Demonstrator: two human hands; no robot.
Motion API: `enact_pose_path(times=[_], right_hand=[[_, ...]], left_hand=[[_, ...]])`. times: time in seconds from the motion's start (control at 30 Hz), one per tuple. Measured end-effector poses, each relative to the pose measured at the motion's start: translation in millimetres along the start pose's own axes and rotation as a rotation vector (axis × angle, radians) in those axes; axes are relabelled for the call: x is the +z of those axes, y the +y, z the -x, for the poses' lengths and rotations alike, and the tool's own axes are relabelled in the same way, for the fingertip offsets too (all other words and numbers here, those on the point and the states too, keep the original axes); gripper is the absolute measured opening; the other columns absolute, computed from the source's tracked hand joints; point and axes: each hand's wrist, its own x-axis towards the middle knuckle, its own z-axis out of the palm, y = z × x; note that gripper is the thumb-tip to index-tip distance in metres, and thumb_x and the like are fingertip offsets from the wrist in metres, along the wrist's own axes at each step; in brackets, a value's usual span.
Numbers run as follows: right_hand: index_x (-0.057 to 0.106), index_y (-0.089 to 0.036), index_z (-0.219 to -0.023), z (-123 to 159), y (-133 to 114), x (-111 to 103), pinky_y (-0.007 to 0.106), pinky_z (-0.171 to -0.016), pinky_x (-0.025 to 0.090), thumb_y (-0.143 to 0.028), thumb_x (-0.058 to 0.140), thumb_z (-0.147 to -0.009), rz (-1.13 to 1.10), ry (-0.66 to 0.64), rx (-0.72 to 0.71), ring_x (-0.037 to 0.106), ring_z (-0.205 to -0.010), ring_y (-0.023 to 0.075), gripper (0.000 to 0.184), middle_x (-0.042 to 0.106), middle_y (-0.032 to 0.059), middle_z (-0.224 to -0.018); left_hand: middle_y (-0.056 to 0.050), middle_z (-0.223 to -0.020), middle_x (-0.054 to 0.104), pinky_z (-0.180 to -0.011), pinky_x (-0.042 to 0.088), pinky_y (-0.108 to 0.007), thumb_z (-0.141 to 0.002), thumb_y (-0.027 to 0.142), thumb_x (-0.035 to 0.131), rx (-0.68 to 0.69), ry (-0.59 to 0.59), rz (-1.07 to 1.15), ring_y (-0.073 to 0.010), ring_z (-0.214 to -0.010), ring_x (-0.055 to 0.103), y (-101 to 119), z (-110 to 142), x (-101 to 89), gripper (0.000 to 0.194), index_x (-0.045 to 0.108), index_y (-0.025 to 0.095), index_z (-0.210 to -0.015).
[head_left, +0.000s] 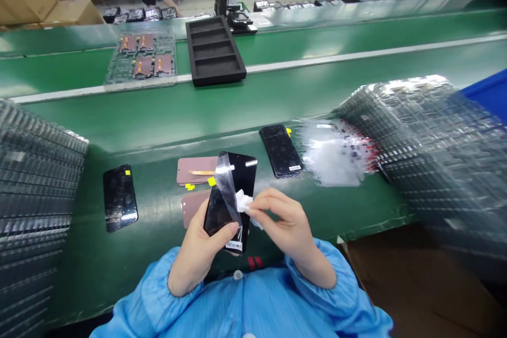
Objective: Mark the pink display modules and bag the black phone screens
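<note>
While the left hand pinches a black phone panel between thumb and fingers, the panel rising at its 1 o'clock, the right hand pinches a white wipe at its own 9 o'clock, beside curling clear film.

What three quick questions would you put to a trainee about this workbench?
1. True or false: the left hand holds a black phone screen.
2. What does the right hand pinch? A) a white wipe B) a screwdriver C) a yellow tag
3. How many copper-coloured pieces lie in the clear tray on the green bench?

Key: 1 true; 2 A; 3 four.
</note>
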Motion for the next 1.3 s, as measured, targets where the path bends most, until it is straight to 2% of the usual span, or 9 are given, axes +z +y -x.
enact_pose_path(times=[0.17,0.33,0.4,0.7,0.8,0.97,1.07,1.17,1.3], right_hand=[[0.071,-0.021,-0.079,-7,5,-3,0.029,-0.061,0.052,-0.018,0.065,-0.087,0.044,0.166,0.043,0.062,-0.067,0.0161,0.011,0.065,0.0025,-0.073],[0.071,-0.020,-0.081,3,-2,0,0.027,-0.059,0.052,-0.015,0.066,-0.086,-0.019,-0.013,0.001,0.063,-0.066,0.0147,0.010,0.066,0.0020,-0.073],[0.071,-0.020,-0.082,2,-2,-1,0.028,-0.060,0.052,-0.014,0.065,-0.087,0.014,0.003,-0.017,0.063,-0.067,0.0151,0.010,0.066,0.0024,-0.074],[0.068,-0.021,-0.081,-11,26,-26,0.030,-0.068,0.048,-0.024,0.065,-0.089,0.189,0.428,0.097,0.060,-0.074,0.0172,0.008,0.065,0.0021,-0.078],[0.070,-0.020,-0.087,-4,37,-45,0.030,-0.068,0.047,-0.031,0.066,-0.089,0.219,0.596,0.183,0.060,-0.074,0.0172,0.012,0.066,0.0026,-0.081],[0.072,-0.016,-0.085,13,61,-86,0.033,-0.073,0.049,-0.040,0.062,-0.089,0.517,0.769,0.230,0.062,-0.075,0.0202,0.026,0.067,0.0052,-0.078],[0.074,-0.014,-0.089,21,78,-107,0.037,-0.072,0.050,-0.044,0.060,-0.087,0.723,0.751,0.263,0.062,-0.078,0.0235,0.033,0.065,0.0089,-0.082],[0.070,-0.012,-0.113,24,85,-113,0.043,-0.078,0.052,-0.047,0.062,-0.083,0.889,0.714,0.265,0.060,-0.094,0.0293,0.046,0.061,0.0157,-0.104],[0.073,-0.017,-0.102,19,66,-89,0.039,-0.077,0.053,-0.042,0.061,-0.086,0.527,0.544,0.331,0.064,-0.083,0.0236,0.032,0.069,0.0101,-0.094]], left_hand=[[-0.010,-0.116,0.071,-0.091,0.053,-0.040,-0.071,0.029,0.082,-0.048,-0.029,0.000,-0.0312,-0.109,0.065,-1,2,-0.2,0.058,0.061,0.021,-0.124],[-0.007,-0.112,0.073,-0.093,0.052,-0.037,-0.071,0.028,0.082,0.007,0.012,-0.023,-0.0275,-0.108,0.065,0,0,-0.1,0.054,0.063,0.022,-0.121],[-0.006,-0.111,0.073,-0.092,0.053,-0.035,-0.072,0.027,0.082,0.004,-0.003,-0.035,-0.0257,-0.105,0.066,2,0,0.4,0.053,0.063,0.022,-0.121],[-0.005,-0.106,0.074,-0.082,0.055,-0.031,-0.072,0.028,0.081,-0.093,-0.056,-0.093,-0.0245,-0.096,0.069,9,6,2.8,0.055,0.060,0.023,-0.123],[-0.006,-0.107,0.074,-0.081,0.055,-0.033,-0.072,0.030,0.081,-0.097,-0.060,-0.113,-0.0263,-0.097,0.069,9,5,1.3,0.055,0.060,0.022,-0.123],[-0.009,-0.110,0.073,-0.082,0.055,-0.035,-0.072,0.029,0.081,-0.140,-0.046,-0.102,-0.0283,-0.099,0.069,11,5,2.8,0.062,0.055,0.020,-0.127],[-0.009,-0.108,0.074,-0.075,0.056,-0.033,-0.072,0.030,0.080,-0.148,-0.039,-0.097,-0.0289,-0.097,0.070,13,5,3.9,0.062,0.055,0.019,-0.128],[-0.010,-0.104,0.074,-0.066,0.057,-0.030,-0.072,0.031,0.080,-0.157,-0.065,-0.112,-0.0282,-0.091,0.071,12,4,2.7,0.065,0.052,0.019,-0.129],[-0.008,-0.094,0.074,-0.056,0.056,-0.029,-0.073,0.035,0.080,-0.160,-0.098,-0.146,-0.0248,-0.076,0.071,10,2,0.2,0.066,0.050,0.018,-0.129]])
